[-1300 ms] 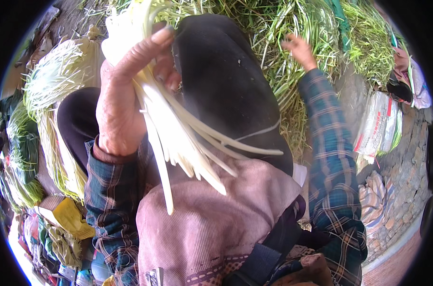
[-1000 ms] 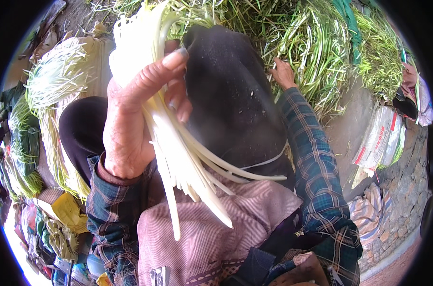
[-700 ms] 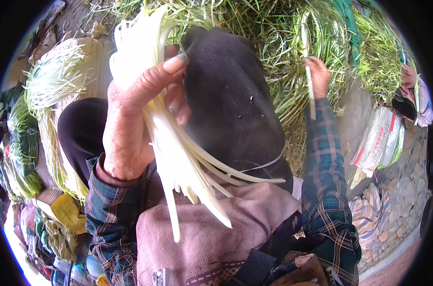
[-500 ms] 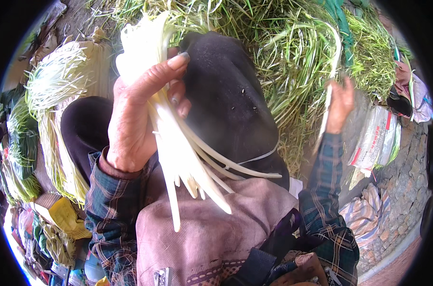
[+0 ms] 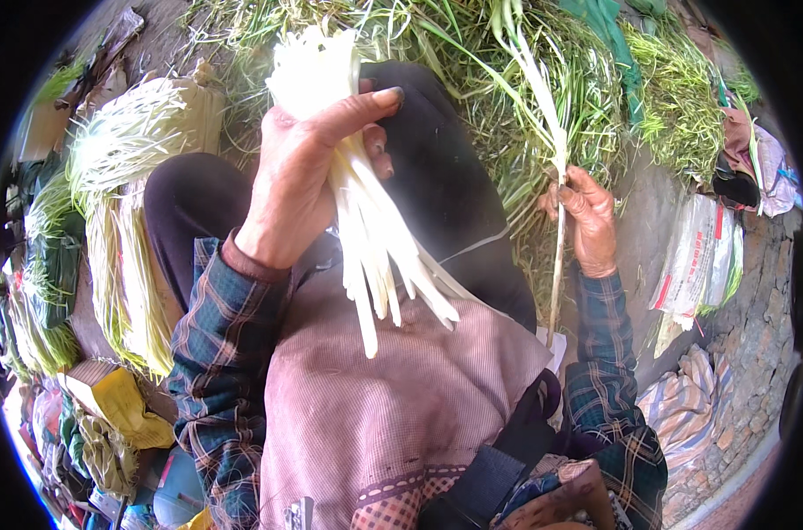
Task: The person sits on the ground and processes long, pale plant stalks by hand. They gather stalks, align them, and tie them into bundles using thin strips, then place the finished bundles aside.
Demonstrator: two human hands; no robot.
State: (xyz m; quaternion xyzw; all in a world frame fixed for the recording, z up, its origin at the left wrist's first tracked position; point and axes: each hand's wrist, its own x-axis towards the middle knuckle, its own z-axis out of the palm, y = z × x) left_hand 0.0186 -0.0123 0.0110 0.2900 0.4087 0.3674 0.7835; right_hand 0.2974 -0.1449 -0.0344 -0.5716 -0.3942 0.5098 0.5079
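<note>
My left hand (image 5: 300,177) is wrapped round a bunch of pale, blanched garlic shoots (image 5: 370,243), held upright over my lap. The cut-looking tops are packed together above the thumb, while the stalks fan out below my fist. On the right, my right hand (image 5: 589,221) pinches a single garlic shoot (image 5: 556,146) between thumb and fingers. Its white stem runs down past the wrist, and its leaves spread upward, away from me. A big heap of green leaves and stalks (image 5: 481,106) lies just beyond both hands.
Bundled pale shoots (image 5: 127,141) lean at my left, near a box with yellow wrapping (image 5: 123,406). To the right are a white plastic bag (image 5: 688,252), a striped sack (image 5: 684,406) and stony ground (image 5: 750,336). Green netting (image 5: 618,49) lies over the far heap.
My left hand and its bunch have shifted right. My right hand has come down and left, and the single shoot now stands nearly straight. Long stalks trailing from the bunch no longer stick out right.
</note>
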